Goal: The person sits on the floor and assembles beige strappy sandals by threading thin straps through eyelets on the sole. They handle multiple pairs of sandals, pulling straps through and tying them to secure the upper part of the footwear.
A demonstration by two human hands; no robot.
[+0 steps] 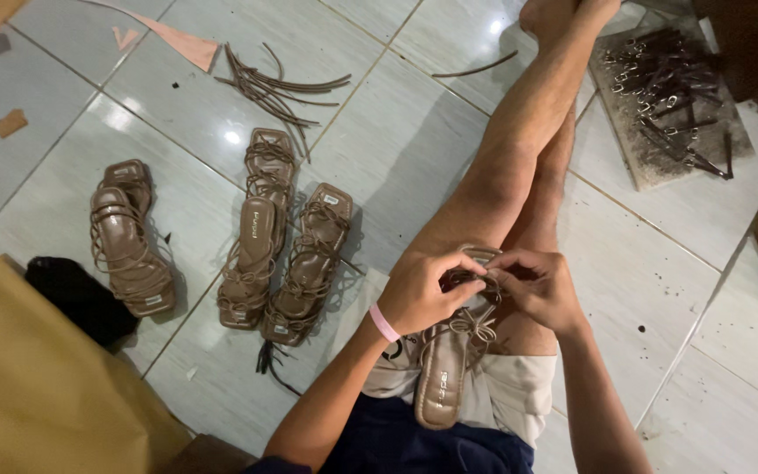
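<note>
I see a floor [396, 149] of pale grey glossy tiles with dark grout lines and bright spots of reflected light. I sit on it with one bare leg stretched out. A tan strappy sandal [451, 351] lies on my lap, heel toward me. My left hand [423, 294], with a pink wristband [384, 323], has its fingers pinched on the sandal's thin straps near the toe; my right hand [537, 285] pinches the same straps from the other side, the two hands almost touching. To my left on the tiles lie four finished sandals [265, 237] in two groups, loose strap cords [278, 88] beyond them. A dirty board [660, 167] carrying buckled straps sits to the right of my leg. Yellowish paper [37, 386] covers the near left corner.
</note>
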